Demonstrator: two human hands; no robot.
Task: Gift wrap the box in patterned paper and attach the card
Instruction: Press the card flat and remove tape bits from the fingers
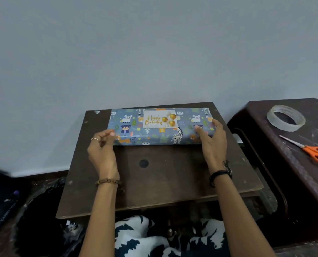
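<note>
A flat box wrapped in blue animal-print paper lies across the far half of the dark wooden board. A white "Happy Birthday" card with gold balloons lies flat on the middle of its top. My left hand is at the box's near left corner, fingers curled against the end and thumb tip on the paper. My right hand grips the right end, with the thumb on top and the fingers round the side.
A roll of clear tape and orange-handled scissors lie on a dark stool to the right. A grey wall rises just behind the board. Dark bags sit at the lower left, and patterned cloth lies under the board's near edge.
</note>
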